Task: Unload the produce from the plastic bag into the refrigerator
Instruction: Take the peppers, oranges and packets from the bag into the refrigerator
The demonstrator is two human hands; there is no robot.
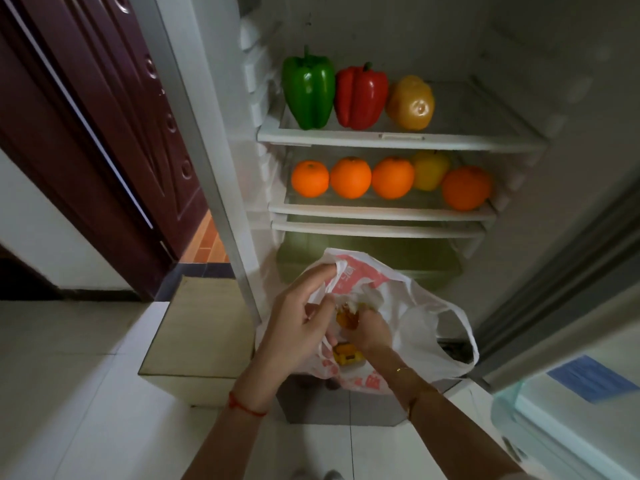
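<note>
While left hand (298, 320) pinches plastic bag (422, 327) rim, right hand (370, 332) curled inside

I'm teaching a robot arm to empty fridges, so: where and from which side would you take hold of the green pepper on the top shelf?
Probably grip the green pepper around its broad middle, coming from the open front. It stands upright at the left end of the top shelf, the red pepper close beside it on its right, so fingers fit best front and back. The stem looks too thin to hold.
</note>
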